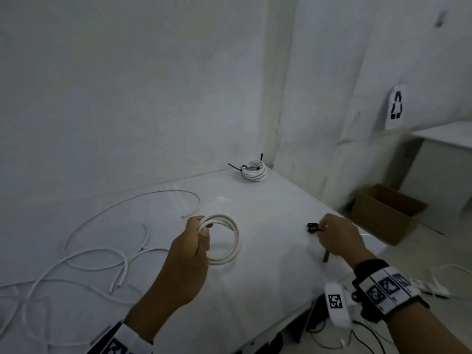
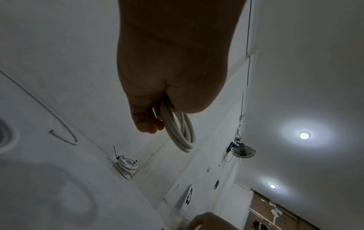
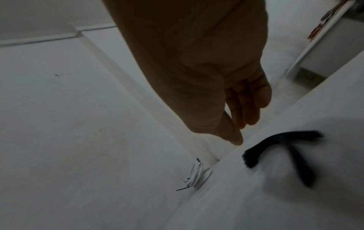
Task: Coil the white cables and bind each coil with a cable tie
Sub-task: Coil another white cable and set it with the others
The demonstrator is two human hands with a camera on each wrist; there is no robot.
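Left hand (image 1: 190, 247) lifted above white counter (image 1: 268, 272), grip curled tight round one side of a fresh white cable coil (image 1: 224, 240), several turns, no tie on it; thumb side of grip hidden behind the coil in left wrist view. Right hand (image 1: 337, 237) low near counter's right edge, fingertips pinched on sth thin & pale, too small to id; black cable ties (image 1: 313, 228) touching or just beside the fingertips, can't tell which. In right wrist view ties blurred to a dark T-shape, fingers loosely bent, contact w/ ties not visible. Finished coil (image 1: 254, 170) w/ black tie tails sticking out sits at far counter corner by the wall. Loose white cables (image 1: 102, 254) sprawl over counter's left part, cut off at frame edge. Cardboard box (image 1: 385, 213) on floor at right, partly hidden by counter.
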